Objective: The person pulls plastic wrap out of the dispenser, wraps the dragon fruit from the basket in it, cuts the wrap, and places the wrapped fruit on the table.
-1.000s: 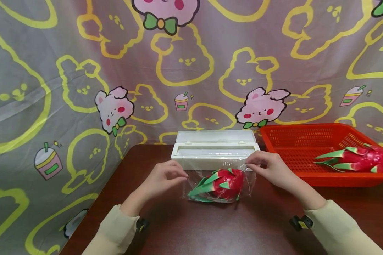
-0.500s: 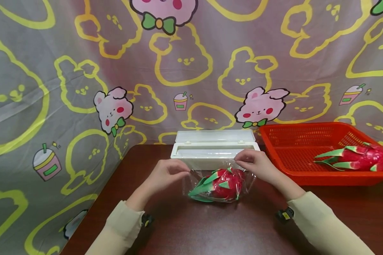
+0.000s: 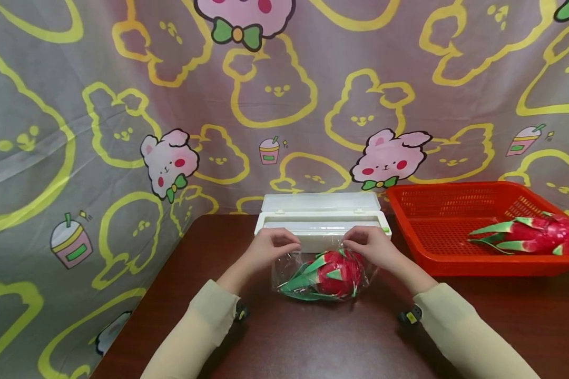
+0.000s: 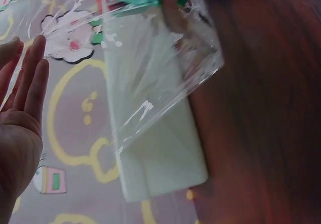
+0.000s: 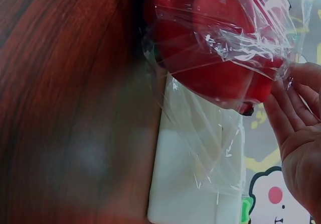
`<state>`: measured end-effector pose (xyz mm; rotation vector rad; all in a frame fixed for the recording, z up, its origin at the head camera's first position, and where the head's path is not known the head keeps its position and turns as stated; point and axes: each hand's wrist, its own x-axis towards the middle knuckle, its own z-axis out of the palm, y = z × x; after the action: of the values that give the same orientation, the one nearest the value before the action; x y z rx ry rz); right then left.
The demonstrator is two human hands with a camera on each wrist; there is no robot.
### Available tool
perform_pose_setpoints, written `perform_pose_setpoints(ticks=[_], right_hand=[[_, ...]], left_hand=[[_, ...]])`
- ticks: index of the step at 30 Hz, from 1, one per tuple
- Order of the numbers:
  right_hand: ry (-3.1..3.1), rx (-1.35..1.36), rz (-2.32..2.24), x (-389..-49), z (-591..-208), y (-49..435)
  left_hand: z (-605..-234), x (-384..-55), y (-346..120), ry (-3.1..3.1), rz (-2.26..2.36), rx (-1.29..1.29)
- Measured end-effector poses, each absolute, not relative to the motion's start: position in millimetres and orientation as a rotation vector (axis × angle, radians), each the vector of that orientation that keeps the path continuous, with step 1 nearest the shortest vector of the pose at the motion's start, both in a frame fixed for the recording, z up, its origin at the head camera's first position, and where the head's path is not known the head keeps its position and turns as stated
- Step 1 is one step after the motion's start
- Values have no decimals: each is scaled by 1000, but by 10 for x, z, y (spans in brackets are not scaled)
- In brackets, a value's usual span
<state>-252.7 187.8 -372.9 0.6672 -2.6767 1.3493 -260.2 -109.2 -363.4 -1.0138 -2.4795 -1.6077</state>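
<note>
A red dragon fruit (image 3: 336,276) with green leaf tips lies on the table under clear cling film (image 4: 150,96), in front of a white film dispenser (image 3: 319,243). At the fruit's upper left, my left hand (image 3: 271,248) pinches the film between thumb and fingers; the left wrist view shows the sheet stretching away from the fingertips. My right hand (image 3: 373,250) holds gathered film by its fingertips above the fruit's round red end, as the right wrist view (image 5: 301,118) of that hand shows. Wrinkled film covers the fruit's side, and its underside is hidden.
Behind the fruit, the dispenser's translucent lid (image 3: 320,202) stands raised, with a white roll inside. An orange-red plastic basket (image 3: 436,259) at the right holds another dragon fruit (image 3: 540,235). A patterned curtain (image 3: 294,105) closes off the back and left of the brown table (image 3: 322,342).
Both hands have moved inward, the left to the right and the right to the left, drawing the film edges closer over the fruit. The fruit has stayed in place.
</note>
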Motion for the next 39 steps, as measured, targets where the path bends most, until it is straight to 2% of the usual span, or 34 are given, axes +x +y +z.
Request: perform_pose_setpoints(ticks=[9,24,32,39], right_hand=[[-2689,591,1404,-2565,-3760,1871],[-2767,624,1421,-2513,-3833,1916],[-2765,683,1395,-2463,-3852,1951],[-2753,780,1404,-2463,-3900,1992]], left_hand=[[-3804,-2756,-837,-2541,-1652,-1014],[-3965,-2726,-703,-2585,-1871,-885],[-4018,-2733,-686,-2653,-1591,-930],[-4007,-2678,-708,-2710,-1546,-988]])
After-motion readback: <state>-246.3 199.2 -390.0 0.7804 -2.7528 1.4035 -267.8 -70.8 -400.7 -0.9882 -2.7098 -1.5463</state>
